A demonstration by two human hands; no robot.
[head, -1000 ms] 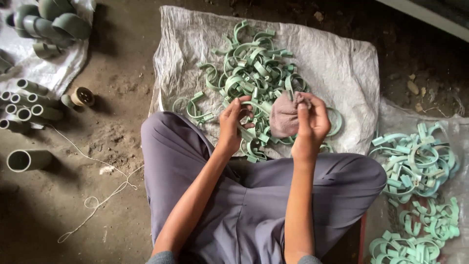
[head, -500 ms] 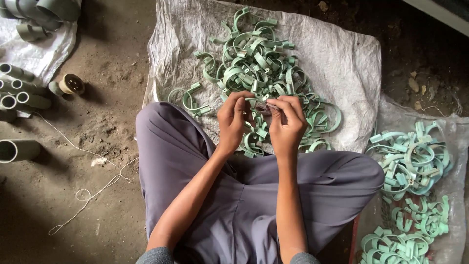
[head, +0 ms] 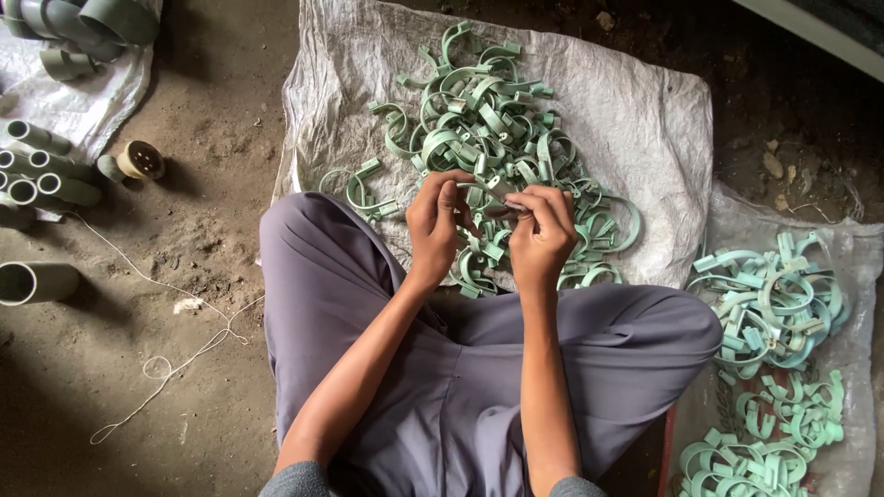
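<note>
Gone is the cloth; left hand point(head: 440, 213) and right hand point(head: 543, 230) pinch one green clamp point(head: 486, 187) over the sack's point(head: 635, 110) near edge, heap point(head: 488, 120) within reach.

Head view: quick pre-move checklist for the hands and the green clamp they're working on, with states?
1. Both hands on one piece: left hand and right hand meet at a green clamp - ok.
2. Grip firmness on it: fingers cover the contact - cannot tell.
3. Supply in reach: the clamp pile lies on the woven sack just ahead of the hands - ok.
4. Second heap kept apart at the right - ok.
5. String on the floor lies away from the hands - ok.
</note>
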